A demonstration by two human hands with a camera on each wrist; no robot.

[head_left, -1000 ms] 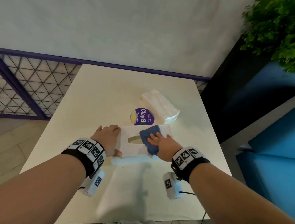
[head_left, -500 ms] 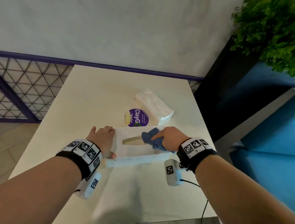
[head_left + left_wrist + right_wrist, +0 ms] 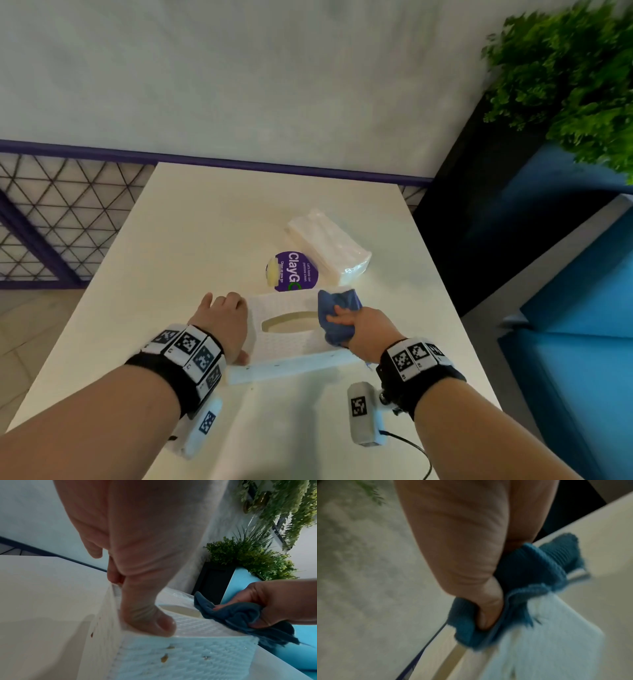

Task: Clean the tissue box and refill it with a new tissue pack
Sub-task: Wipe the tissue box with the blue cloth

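The cream table [image 3: 205, 240] fills the middle of the head view, running from the purple-trimmed wall at the top down to the bottom edge between my forearms. At the upper right of that view hangs a leafy green plant [image 3: 565, 78]. Just below centre stands the white tissue box [image 3: 284, 342], its woven-textured top showing the oval slot; in the left wrist view a few small brownish specks mark its near side. My left hand [image 3: 222, 325] sits at the box's left end, thumb [image 3: 150, 622] pressed down on the top edge and the fingers dropped over the far side, so it grips the box. My right hand [image 3: 363, 329] is at the box's right end, just right of the slot, its fingers curled round a bunched blue cloth [image 3: 337, 315] that lies against the top of the box; the right wrist view is blurred, so I think the cloth wraps over the box's corner there, but I cannot be sure. Above the box in the head view, near its upper right corner, the new tissue pack [image 3: 329, 250] lies on the table in clear wrap, angled. Touching its lower left side is a round purple ClayGo container [image 3: 294, 272], directly behind the box.
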